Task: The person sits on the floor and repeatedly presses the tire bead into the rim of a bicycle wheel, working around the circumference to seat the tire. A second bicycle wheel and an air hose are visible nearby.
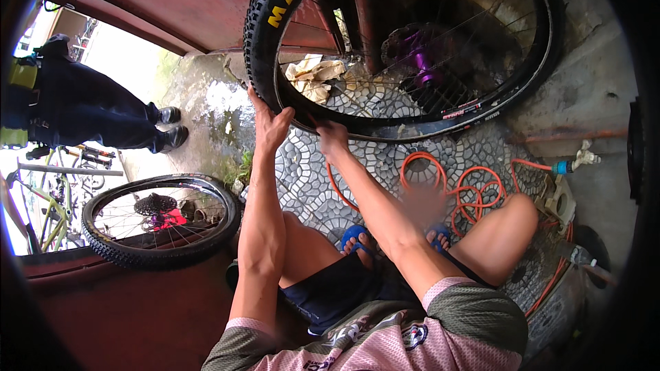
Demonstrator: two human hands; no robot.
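Observation:
A bicycle wheel [440, 126] stands tilted in front of me, with a purple hub [425, 69], a cassette and thin spokes. Its knobby black tyre [263, 41] bulges out at the left, apart from the rim there. My left hand [270, 127] is closed around the tyre's lower left, fingers on the outer tread and thumb toward the inner edge. Beside it, my right hand [333, 140] is curled against the tyre at the lower edge of the wheel. Motion blurs its fingers, and part of them is hidden.
Orange hose [474, 189] lies coiled on the pebble-patterned floor, with a blue fitting [562, 167] at the right wall. Another wheel [161, 220] rests at left. A person in dark trousers [96, 99] stands beyond it, near a green bicycle [55, 213]. Crumpled cloth or paper [313, 75] lies behind the spokes.

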